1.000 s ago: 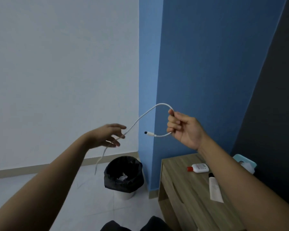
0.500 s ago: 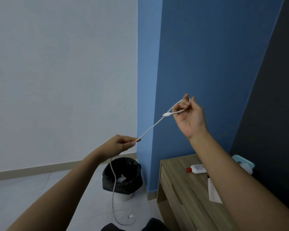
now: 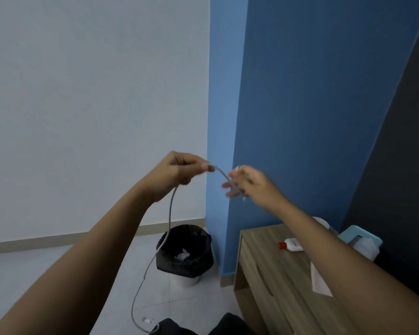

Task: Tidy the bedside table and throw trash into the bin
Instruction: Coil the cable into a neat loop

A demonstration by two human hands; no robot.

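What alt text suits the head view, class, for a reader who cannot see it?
The left hand and blurred right hand hold a white cable raised between them before a blue wall. Its slack hangs toward the floor past a black-lined bin, beside a wooden bedside table.

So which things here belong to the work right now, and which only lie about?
In use: white cable, held by left hand and right hand.
Lying about: red-capped bottle, white tube, teal tissue box on bedside table; black-lined bin.
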